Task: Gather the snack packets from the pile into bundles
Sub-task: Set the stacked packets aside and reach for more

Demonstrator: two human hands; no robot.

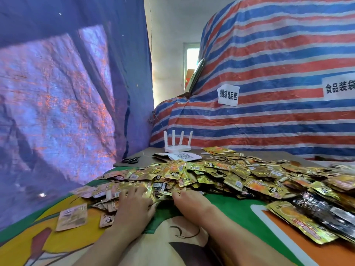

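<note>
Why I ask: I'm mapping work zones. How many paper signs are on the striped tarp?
2. One sign hangs above the router; the other sign is cut off at the right edge. Others may be hidden.

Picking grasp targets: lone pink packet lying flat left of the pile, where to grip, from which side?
Grip the pink packet by its left edge, coming from the left: it lies flat on the mat, that edge free, while other packets crowd its right.

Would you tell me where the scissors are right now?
In the head view the scissors lie far left on the brown board, behind the packet pile and left of the white router.
</note>
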